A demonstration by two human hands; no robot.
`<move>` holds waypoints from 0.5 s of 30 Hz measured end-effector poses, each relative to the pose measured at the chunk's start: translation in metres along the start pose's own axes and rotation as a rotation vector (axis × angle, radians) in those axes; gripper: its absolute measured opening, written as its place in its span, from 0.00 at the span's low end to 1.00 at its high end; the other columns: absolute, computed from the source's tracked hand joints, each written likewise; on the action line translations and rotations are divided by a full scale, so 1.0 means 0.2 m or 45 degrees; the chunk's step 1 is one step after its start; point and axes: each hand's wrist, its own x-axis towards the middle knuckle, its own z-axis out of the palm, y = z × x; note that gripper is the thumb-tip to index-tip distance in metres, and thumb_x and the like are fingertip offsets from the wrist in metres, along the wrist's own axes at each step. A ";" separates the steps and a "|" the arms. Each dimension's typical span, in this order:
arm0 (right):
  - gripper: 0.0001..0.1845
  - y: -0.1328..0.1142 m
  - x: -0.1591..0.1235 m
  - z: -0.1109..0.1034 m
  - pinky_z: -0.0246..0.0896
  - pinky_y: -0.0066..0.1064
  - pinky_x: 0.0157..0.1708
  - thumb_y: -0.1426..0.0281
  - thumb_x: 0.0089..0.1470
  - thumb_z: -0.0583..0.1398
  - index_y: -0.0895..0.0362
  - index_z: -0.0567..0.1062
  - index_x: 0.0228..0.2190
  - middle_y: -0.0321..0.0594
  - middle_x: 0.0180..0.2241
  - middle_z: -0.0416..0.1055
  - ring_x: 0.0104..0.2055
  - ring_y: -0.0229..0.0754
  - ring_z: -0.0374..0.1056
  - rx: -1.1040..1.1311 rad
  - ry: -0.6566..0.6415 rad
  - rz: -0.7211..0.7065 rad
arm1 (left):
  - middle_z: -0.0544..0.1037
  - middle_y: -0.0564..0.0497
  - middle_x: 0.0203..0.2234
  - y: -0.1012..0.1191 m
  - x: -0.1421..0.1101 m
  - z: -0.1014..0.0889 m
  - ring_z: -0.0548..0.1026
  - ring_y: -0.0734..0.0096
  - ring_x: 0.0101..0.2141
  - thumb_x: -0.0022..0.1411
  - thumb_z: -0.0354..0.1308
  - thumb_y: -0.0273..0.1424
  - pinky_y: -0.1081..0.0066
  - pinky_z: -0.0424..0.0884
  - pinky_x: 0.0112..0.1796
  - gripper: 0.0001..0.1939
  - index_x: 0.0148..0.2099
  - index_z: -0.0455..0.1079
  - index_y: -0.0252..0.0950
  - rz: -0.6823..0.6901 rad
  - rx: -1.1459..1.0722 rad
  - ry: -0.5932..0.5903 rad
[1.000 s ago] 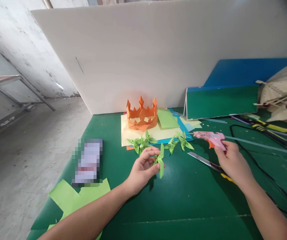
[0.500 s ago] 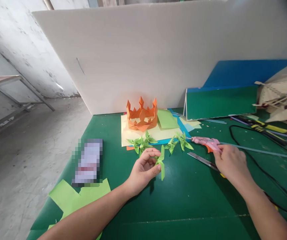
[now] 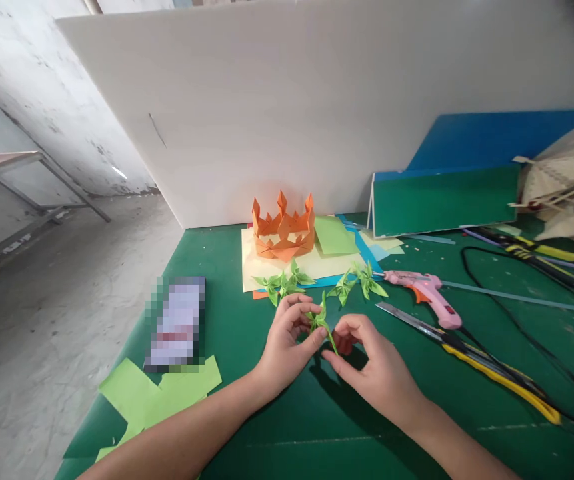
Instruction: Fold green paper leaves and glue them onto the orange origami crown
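My left hand pinches a light green folded paper flower between thumb and fingers, above the table. My right hand has come in from the right, its thumb and forefinger closed around the tip of the flower's lower petal. Just beyond the hands lie more green paper flowers, some in a cluster on the left. To the right a pink glue gun rests on its side with a long glue stick in its back. Below it is a yellow and black utility knife, blade out.
An orange folded paper crown stands on cream paper sheets at the back. On the left are a blurred phone and green paper squares. A black cord crosses the right side. A white board rises behind.
My right hand has let go of the glue gun, which now lies on the table, and moved left to the flower's petal. My left hand keeps hold of the flower, whose lower petal now slants rightward.
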 end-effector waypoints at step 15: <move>0.03 0.02 0.02 -0.06 0.67 0.25 0.30 0.70 0.59 0.57 0.53 0.72 0.35 0.36 0.31 0.76 0.32 0.37 0.73 -0.224 0.222 -0.114 | 0.72 0.48 0.37 0.00 -0.01 0.00 0.72 0.71 0.35 0.58 0.62 0.32 0.70 0.71 0.37 0.10 0.42 0.68 0.37 0.068 0.231 -0.164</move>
